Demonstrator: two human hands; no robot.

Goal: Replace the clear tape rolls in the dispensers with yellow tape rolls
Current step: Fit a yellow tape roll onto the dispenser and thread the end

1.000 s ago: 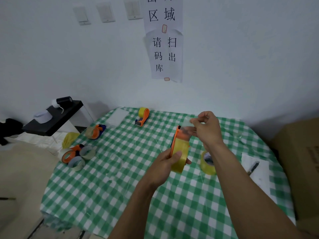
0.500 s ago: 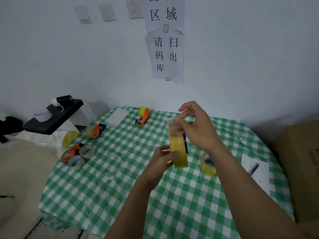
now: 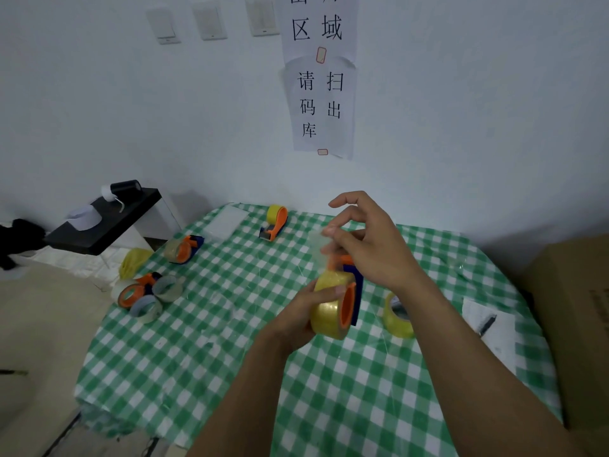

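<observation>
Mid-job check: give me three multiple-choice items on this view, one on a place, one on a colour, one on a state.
1. Where is the loose yellow tape roll? A on the floor; B on the checked tablecloth, right of the held dispenser; C in a drawer.
2. What colour is the roll in the far dispenser? A yellow; B black; C red.
3. What is the left hand doing? A lying flat; B hanging idle; C gripping the held dispenser.
B: it sits on the cloth. A: yellow shows above its orange frame. C: its fingers curl round it while the right hand pinches the tape end.
</observation>
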